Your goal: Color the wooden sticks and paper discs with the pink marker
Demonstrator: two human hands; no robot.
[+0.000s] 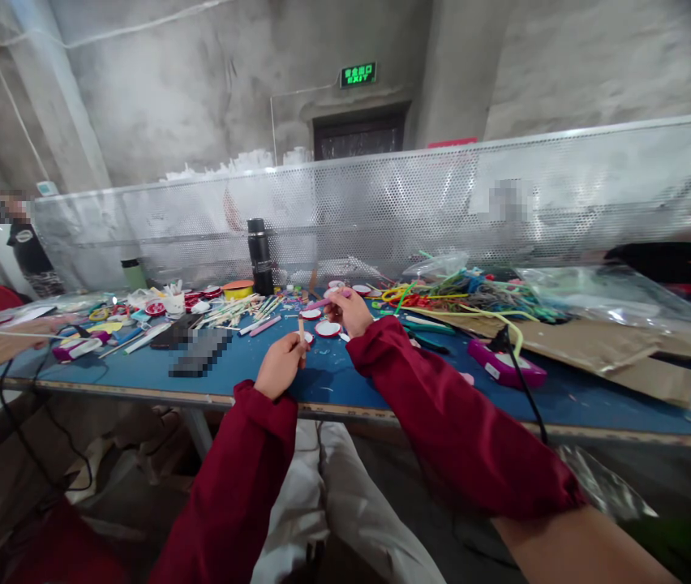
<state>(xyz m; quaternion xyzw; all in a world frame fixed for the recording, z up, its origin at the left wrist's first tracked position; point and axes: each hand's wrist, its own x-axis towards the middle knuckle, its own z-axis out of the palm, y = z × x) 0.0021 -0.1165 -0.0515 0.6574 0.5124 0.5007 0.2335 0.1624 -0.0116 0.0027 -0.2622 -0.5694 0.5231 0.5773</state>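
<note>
left hand [277, 367] is clamped on a thin pale wooden stick [301, 331] held upright, while right hand [353, 313], just beyond, pinches a short pink strip [319, 304] above a round white red-rimmed disc [328, 328].

Left hand [281, 367] grips a stick [301, 328]; right hand [351, 312] pinches a pink strip [319, 303].

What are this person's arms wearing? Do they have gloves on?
No gloves: the left hand and right hand are bare. The left sleeve and right sleeve are dark red, loose and wrinkly, gathered snug at the wrists. The right one ends partway up, like a pull-on cover, with bare arm beyond it.
</note>
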